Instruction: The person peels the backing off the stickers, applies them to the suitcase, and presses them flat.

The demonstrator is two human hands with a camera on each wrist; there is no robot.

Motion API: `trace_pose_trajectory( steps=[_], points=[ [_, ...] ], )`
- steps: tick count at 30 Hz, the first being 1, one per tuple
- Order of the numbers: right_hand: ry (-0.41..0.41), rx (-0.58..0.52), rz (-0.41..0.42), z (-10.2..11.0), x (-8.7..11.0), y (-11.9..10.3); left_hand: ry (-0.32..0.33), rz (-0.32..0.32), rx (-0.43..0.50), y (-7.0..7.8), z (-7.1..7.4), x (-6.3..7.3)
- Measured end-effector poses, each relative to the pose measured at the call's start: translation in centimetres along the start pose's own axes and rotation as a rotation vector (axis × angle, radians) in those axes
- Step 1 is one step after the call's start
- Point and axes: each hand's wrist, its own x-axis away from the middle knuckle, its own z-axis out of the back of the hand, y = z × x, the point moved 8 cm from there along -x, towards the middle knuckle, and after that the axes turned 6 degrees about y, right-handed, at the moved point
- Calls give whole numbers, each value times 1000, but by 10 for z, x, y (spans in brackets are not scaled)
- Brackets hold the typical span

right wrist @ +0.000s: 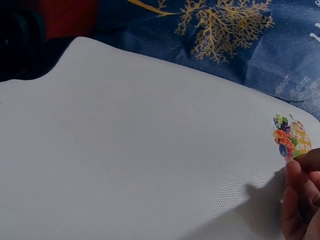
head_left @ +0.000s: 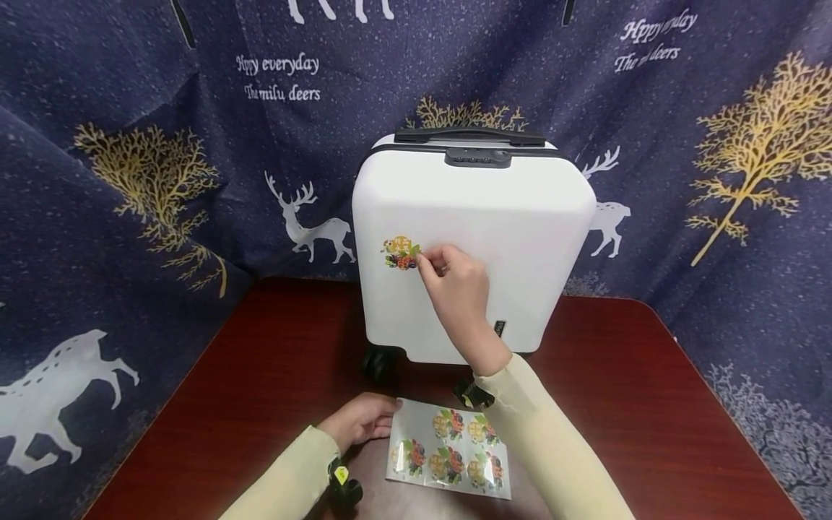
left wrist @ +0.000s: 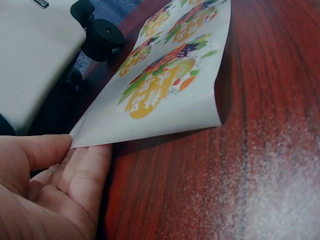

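A fruit-patterned sticker (head_left: pixel 399 253) lies against the upper left of the white suitcase's front (head_left: pixel 520 253). My right hand (head_left: pixel 458 285) pinches the sticker's right edge between thumb and forefinger. In the right wrist view the sticker (right wrist: pixel 290 135) shows berries, grapes and yellow lettering, with the fingertips right at its edge. My left hand (head_left: pixel 367 419) pinches the upper left corner of a sticker sheet (head_left: pixel 422 419). In the left wrist view thumb and fingers hold the corner of the sheet (left wrist: pixel 200 112), whose near edge curls up. Several matching stickers are on it.
The suitcase stands upright on a dark red wooden table (head_left: pixel 260 375), its black handle (head_left: pixel 468 136) on top and a black wheel (head_left: pixel 377 361) at the lower left. A dark blue cloth (head_left: pixel 214 166) with deer and gold trees hangs behind.
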Motion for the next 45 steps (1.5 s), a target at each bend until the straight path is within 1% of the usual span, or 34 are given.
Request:
trace_pose_trajectory(
  steps=[9, 13, 17, 24, 31, 38, 41, 45],
  points=[
    [-26, 11, -2, -1, 8, 5, -15, 3, 2, -2, -3, 0],
    [-65, 3, 7, 0, 13, 7, -19, -1, 11, -1, -4, 0],
    [-148, -15, 9, 1, 20, 9, -27, -1, 20, 0, -6, 0],
    [-306, -51, -36, 6, 34, 18, -11, 20, 19, -1, -4, -1],
    [-464, -115, -120, 5, 53, 32, 32, 29, 9, 0, -1, -1],
    [-626, -151, -193, 3, 76, 47, 33, 32, 15, 0, -1, -1],
    [-679, -148, -212, 3, 88, 54, 36, 38, 14, -1, 0, -1],
    [-718, -142, -227, 3, 104, 65, 34, 31, 7, -1, 0, -3]
  ],
)
